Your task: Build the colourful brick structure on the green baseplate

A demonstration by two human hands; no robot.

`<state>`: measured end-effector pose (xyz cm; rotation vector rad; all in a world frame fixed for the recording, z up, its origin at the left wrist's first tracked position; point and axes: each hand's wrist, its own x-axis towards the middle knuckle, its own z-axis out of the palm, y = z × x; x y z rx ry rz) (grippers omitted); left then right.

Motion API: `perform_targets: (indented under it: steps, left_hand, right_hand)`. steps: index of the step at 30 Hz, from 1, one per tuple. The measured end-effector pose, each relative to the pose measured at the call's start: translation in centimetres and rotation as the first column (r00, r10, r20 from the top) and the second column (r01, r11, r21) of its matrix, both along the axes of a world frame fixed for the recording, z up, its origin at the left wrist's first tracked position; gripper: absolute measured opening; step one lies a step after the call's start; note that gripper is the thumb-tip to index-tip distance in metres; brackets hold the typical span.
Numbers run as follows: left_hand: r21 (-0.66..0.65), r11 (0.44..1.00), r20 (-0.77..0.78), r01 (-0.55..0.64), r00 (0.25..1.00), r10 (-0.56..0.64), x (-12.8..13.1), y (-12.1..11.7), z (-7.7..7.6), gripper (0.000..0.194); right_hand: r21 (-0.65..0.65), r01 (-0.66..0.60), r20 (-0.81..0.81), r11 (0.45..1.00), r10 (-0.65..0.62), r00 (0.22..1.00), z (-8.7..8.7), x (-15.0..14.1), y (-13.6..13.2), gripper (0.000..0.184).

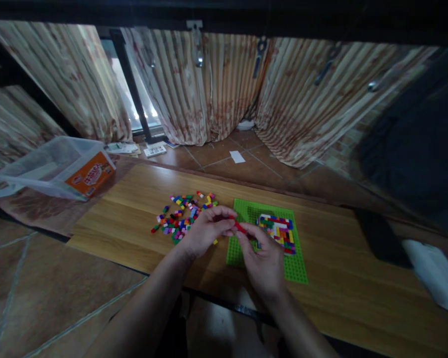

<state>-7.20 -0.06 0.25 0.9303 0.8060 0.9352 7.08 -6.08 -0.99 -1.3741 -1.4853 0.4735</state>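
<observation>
Red toy bricks (pixel 239 226) are pinched between the fingertips of both my hands; whether it is one brick or two joined I cannot make out. My left hand (pixel 205 231) grips from the left, closed, beside the pile of loose bricks (pixel 182 219). From the right my right hand (pixel 263 258) closes on the red piece, above the near left part of the green baseplate (pixel 298 266). A multicoloured brick build (pixel 283 231) sits on the baseplate, its left part hidden behind my right hand.
The pieces lie on a wooden table (pixel 127 214). A clear plastic bin (pixel 56 169) with an orange label stands beyond its left end. A dark flat object (pixel 381 236) and a whitish packet (pixel 433 273) lie at the right. Curtains (pixel 224 89) hang behind.
</observation>
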Motion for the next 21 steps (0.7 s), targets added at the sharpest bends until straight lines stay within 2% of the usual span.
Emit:
perform_targets:
  steps: [7, 10, 15, 17, 21]
  left_hand:
    - [0.056, 0.996, -0.106, 0.071, 0.992, -0.065, 1.6, 0.0, 0.3, 0.028]
    - [0.061, 0.997, -0.142, 0.054, 0.989, -0.045, 2.4, 0.1, 0.1, 0.024]
    - [0.063, 0.998, -0.212, -0.016, 0.977, 0.029, 3.8, 0.3, -0.6, 0.014]
    - [0.076, 0.996, -0.250, -0.038, 0.967, 0.055, 4.3, 0.3, -0.9, 0.010]
    - [0.100, 0.994, -0.290, -0.039, 0.955, 0.066, 5.3, 0.3, -1.4, 0.008]
  right_hand:
    - [0.050, 0.054, 0.141, 0.997, -0.061, 0.988, 0.4, 4.3, -0.1, 0.021]
    - [0.022, 0.160, 0.164, 0.987, -0.162, 0.973, 0.7, 7.0, 0.0, 0.025]
    - [-0.042, 0.350, 0.120, 0.936, -0.343, 0.931, 1.2, 11.4, 0.0, 0.030]
    - [-0.057, 0.353, 0.109, 0.934, -0.346, 0.932, 1.0, 12.3, 0.0, 0.030]
    - [-0.040, 0.237, 0.124, 0.971, -0.230, 0.965, 0.5, 11.8, -0.3, 0.027]
